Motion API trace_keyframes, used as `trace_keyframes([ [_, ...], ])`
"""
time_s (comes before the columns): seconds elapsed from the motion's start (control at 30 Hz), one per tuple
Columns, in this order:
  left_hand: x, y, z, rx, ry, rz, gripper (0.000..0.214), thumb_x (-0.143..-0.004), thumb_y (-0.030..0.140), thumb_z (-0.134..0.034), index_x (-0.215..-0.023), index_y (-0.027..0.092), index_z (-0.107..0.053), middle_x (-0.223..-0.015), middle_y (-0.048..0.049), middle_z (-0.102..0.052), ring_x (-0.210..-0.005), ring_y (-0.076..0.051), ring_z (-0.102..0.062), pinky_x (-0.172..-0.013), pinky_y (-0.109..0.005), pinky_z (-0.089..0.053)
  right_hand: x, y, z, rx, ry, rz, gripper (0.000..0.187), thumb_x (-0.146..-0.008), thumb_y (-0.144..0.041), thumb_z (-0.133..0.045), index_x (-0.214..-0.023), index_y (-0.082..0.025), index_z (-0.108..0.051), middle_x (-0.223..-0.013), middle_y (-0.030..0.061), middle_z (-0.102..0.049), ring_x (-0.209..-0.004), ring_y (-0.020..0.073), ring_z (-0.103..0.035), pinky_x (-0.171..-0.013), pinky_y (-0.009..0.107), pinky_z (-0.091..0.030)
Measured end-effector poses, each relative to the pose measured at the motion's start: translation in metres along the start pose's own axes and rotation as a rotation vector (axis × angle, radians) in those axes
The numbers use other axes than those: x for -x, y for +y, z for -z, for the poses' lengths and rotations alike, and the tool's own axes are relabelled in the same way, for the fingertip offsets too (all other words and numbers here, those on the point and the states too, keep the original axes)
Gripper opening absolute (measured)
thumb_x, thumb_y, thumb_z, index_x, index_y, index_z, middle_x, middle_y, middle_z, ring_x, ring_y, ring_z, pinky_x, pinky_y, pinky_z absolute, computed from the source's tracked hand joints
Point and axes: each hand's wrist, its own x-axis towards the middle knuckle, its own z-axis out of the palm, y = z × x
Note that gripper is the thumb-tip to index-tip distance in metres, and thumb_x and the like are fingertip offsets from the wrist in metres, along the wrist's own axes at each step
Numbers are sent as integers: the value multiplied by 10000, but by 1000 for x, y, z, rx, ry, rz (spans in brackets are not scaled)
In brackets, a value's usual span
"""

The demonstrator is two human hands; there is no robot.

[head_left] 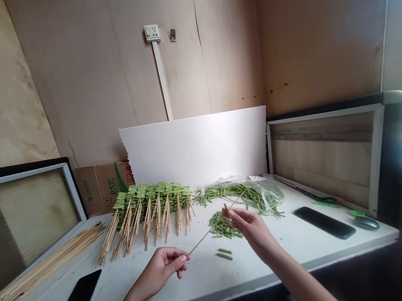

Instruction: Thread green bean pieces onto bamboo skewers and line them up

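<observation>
One bare stick point(200, 242) is pinched in the left hand point(167, 265) above the counter point(213, 288); the right hand point(247, 223) pinches a bean piece point(226, 207). Many threaded skewers point(151, 200) lie stacked behind, apparently done; cut pieces point(219, 224), long beans point(224, 191) and loose sticks point(48, 264) seem left.

1. Skewers point(48, 265): matt, slender bamboo.
2. Bag point(272, 195): thin, glossy, see-through plastic.
3. Carton point(90, 192): matt cardboard.
4. Panel point(197, 148): foam-like, smooth face, rough left edge.
5. Tabletop point(168, 287): smooth, faint sheen.
6. Computer mouse point(367, 223): smooth, glossy shell.

wall socket point(152, 33) above a white board point(198, 148)
</observation>
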Motion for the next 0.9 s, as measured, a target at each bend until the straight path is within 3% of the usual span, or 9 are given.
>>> trace_keyframes([
  [0.23,-2,-8,-9,-86,-118,-24,443,-878,610,-702,-899,174,-776,-723,-42,-721,-685,-195,-686,-784,-318,-530,9,2,-15,125,33,102,427,-734,-566,-870,-994,-230,-828,-988,100,-823,-1004,340,-752,-925,484,-590],
  [0.37,-14,-28,-21,-24,-49,-59,492,-881,640,-684,-914,154,-750,-690,-58,-716,-677,-222,-718,-718,-329,-531,10,-3,-11,66,74,98,407,-771,-542,-851,-1024,-225,-816,-1011,99,-823,-1039,339,-757,-976,513,-595],
  [0.5,-21,-44,-22,-12,36,-62,489,-832,634,-741,-895,149,-745,-759,-83,-739,-658,-222,-724,-642,-321,-532,0,-10,7,-117,193,128,396,-784,-498,-860,-1053,-216,-790,-1075,106,-817,-1100,328,-755,-1049,519,-584],
  [0.67,-21,-47,-17,-35,72,-91,485,-850,628,-723,-884,146,-759,-754,-78,-726,-581,-184,-680,-581,-296,-511,-12,-16,26,-221,203,112,335,-772,-500,-869,-972,-242,-793,-1068,82,-822,-1159,337,-735,-1113,510,-552],
  [0.9,-22,-48,-17,-41,96,-106,484,-855,623,-722,-891,143,-773,-747,-73,-716,-545,-158,-634,-590,-297,-510,-11,-18,26,-163,170,69,378,-790,-535,-840,-974,-208,-801,-1011,92,-821,-1067,314,-768,-1033,464,-607],
])
